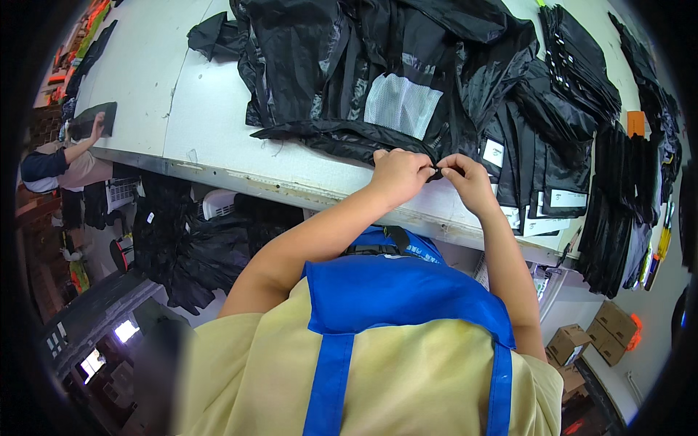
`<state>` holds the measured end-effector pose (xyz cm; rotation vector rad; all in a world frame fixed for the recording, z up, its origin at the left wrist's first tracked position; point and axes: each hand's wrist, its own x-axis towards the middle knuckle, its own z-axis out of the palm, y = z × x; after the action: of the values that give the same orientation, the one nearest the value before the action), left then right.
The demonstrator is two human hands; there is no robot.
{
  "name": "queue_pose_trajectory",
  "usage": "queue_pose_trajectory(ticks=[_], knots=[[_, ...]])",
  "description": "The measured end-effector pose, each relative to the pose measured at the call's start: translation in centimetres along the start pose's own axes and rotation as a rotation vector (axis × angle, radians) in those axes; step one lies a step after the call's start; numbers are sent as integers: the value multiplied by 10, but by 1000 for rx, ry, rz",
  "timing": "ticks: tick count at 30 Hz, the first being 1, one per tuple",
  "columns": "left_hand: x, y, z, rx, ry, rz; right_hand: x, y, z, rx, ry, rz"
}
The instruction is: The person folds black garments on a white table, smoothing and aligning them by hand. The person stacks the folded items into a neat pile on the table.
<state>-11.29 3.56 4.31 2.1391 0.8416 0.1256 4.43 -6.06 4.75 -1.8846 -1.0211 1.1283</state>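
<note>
A thin, shiny black jacket (294, 73) lies spread on the white worktable in front of me, with a pale mesh patch (402, 103) showing near its lower edge. My left hand (398, 174) pinches the jacket's hem corner at the table's front edge. Close against it on the right, my right hand (471, 183) is closed too, thumb and forefinger on the same corner. A tiny light-coloured bit shows between the fingertips, too small to make out. The hem runs off to the left, lying on the table.
Stacks of folded black garments (582, 69) with white tags lie to the right, and more hang over the edge (611, 211). Black cloth (185, 240) fills a space under the worktable (131, 65). Another person (62, 167) works at the far left. Cardboard boxes (611, 327) stand lower right.
</note>
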Motion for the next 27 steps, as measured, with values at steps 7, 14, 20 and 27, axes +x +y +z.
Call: queue_pose_trajectory(ticks=[7, 14, 20, 27], knots=[[-4, 2, -3, 38, 74, -6, -11, -10, 9, -229, 127, -220], [-22, -48, -42, 290, 401, -19, -27, 22, -17, -568, 293, -324], [-68, -105, -81, 255, 418, -203, -51, 73, -65, -352, 409, 24], [-90, -137, -48, -592, 514, -520, -156, 277, -293, -691, 1184, 1141]])
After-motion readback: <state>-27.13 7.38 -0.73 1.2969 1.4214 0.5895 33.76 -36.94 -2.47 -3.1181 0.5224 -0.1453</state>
